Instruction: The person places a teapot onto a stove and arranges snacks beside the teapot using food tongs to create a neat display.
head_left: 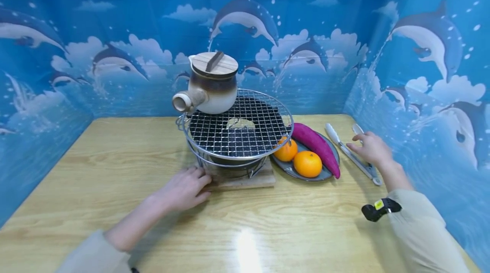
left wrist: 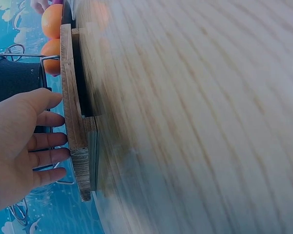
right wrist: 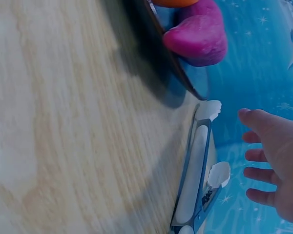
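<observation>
A small stove with a round wire grill (head_left: 237, 126) stands on a wooden board (head_left: 245, 179) in the middle of the table. A ceramic teapot (head_left: 209, 83) with a wooden lid sits on the grill's far left part. My left hand (head_left: 186, 188) rests on the table with straight fingers (left wrist: 49, 141) touching the board's (left wrist: 73, 122) front left edge. My right hand (head_left: 370, 147) hovers open just over the metal tongs (head_left: 350, 152), whose white tips (right wrist: 207, 112) lie on the table; its fingers (right wrist: 259, 156) hold nothing.
A grey plate (head_left: 325, 173) right of the stove holds two oranges (head_left: 307, 163) and a purple sweet potato (head_left: 317, 145). Blue dolphin-print curtains wall the table on three sides. A black device (head_left: 379, 210) is strapped to the right wrist.
</observation>
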Available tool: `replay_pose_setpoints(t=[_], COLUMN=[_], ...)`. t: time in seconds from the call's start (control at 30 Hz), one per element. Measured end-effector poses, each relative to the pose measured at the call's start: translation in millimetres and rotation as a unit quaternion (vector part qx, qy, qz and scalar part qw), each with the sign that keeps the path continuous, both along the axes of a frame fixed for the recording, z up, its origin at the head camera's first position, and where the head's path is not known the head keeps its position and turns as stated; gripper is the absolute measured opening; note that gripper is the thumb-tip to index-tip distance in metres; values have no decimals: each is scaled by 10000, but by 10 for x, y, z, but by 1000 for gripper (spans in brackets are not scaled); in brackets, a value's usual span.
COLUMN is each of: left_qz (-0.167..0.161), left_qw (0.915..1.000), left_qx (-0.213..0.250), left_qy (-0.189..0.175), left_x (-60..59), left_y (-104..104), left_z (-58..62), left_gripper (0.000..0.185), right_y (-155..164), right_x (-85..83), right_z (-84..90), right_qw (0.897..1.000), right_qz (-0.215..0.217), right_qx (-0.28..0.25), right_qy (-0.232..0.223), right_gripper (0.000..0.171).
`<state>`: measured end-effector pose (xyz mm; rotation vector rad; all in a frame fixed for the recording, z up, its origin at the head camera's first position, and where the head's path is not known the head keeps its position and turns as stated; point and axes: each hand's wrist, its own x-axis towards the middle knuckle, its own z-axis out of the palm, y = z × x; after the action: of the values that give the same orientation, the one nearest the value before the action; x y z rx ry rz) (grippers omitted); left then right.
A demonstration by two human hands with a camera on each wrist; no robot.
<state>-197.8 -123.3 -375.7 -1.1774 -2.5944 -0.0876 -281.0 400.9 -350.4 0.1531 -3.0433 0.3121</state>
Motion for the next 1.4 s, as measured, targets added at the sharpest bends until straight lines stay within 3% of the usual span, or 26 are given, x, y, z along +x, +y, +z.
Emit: replay_pose_setpoints(t=[0.6,1.4], left_qz=[146,226], left_qw=[9996,9985], left_qx=[-94,-99], left_qy=[-202,-492], left_x=[30,43], left_y=[-15,-12], left_z=[12,36], left_gripper=[27,30], right_y=[66,132], right_x=[-59,-164], right_z=[-149,-206], right_qw=[9957,9864], right_qz=[-644,-886], right_qx=[193,210], right_qy=[-632,-1368], right_gripper=[78,97])
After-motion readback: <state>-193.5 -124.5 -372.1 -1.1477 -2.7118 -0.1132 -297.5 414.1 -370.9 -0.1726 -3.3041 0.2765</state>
